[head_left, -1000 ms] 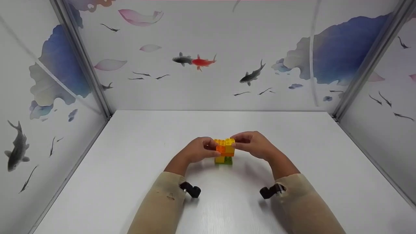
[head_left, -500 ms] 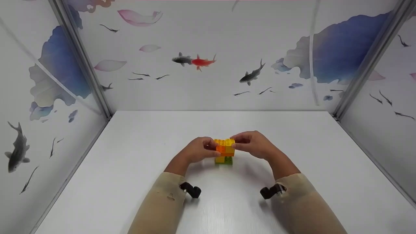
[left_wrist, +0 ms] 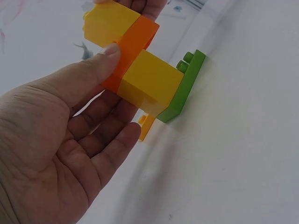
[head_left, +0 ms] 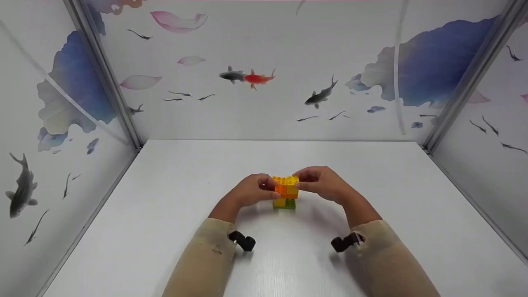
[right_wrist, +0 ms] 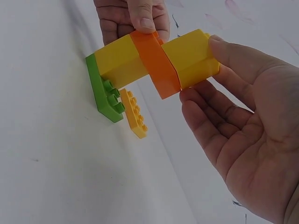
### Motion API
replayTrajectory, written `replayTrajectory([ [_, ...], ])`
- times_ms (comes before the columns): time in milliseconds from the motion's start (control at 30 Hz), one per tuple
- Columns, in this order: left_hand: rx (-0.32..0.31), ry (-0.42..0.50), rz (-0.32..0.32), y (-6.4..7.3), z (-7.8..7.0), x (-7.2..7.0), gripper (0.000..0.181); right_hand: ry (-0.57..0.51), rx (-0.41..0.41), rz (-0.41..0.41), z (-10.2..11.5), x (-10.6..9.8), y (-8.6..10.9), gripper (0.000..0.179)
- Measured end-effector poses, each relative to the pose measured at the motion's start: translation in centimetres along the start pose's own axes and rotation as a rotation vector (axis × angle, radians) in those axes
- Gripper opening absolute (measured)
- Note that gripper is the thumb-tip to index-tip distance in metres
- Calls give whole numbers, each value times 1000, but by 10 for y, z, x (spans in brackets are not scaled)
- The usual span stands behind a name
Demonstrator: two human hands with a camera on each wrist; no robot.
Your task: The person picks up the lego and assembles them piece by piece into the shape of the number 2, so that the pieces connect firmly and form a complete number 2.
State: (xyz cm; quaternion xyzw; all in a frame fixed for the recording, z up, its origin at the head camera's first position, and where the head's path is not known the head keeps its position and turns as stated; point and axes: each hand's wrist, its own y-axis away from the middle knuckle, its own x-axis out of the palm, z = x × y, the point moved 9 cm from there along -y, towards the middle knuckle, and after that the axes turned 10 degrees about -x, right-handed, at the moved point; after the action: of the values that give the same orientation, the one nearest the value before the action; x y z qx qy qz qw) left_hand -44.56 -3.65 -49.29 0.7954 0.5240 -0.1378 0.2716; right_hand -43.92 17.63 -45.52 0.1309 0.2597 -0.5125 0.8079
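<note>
Head view: brick stack (head_left: 286, 193), 5 o'clock of centre; my left grip (head_left: 256, 190) pinches orange brick (head_left: 280, 189), right grip (head_left: 321, 182) upper yellow brick (head_left: 292, 187). Left-wrist view: slack pressure risks twisting. Right-wrist view: overpressing the overhang (right_wrist: 164, 84) risks tipping green base (right_wrist: 98, 88)

Five bricks were in view: one orange brick (right_wrist: 159, 70), one upper yellow brick (right_wrist: 189, 53) above it, one lower yellow brick (right_wrist: 119, 60) below it, one green brick (right_wrist: 98, 88) lower still, and one thin yellow brick (right_wrist: 133, 115) near it. Two hands were at the orange brick's sides, one left hand (head_left: 255, 192) and one right hand (head_left: 325, 185). Nearer the person than that brick were two sleeves (head_left: 202, 255) and two black fittings (head_left: 246, 242); beyond it, two metal posts (head_left: 103, 74); beneath it, one tabletop (head_left: 165, 177).
</note>
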Motion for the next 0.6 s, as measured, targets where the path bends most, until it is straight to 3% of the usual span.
replayTrajectory([
  [300,-12,-27,-6,-2,-3,3,31,-85,31,-42,-12,-5,-4,52],
  [600,-9,11,-7,0,-1,0,27,-17,107,-82,-32,2,-28,39],
])
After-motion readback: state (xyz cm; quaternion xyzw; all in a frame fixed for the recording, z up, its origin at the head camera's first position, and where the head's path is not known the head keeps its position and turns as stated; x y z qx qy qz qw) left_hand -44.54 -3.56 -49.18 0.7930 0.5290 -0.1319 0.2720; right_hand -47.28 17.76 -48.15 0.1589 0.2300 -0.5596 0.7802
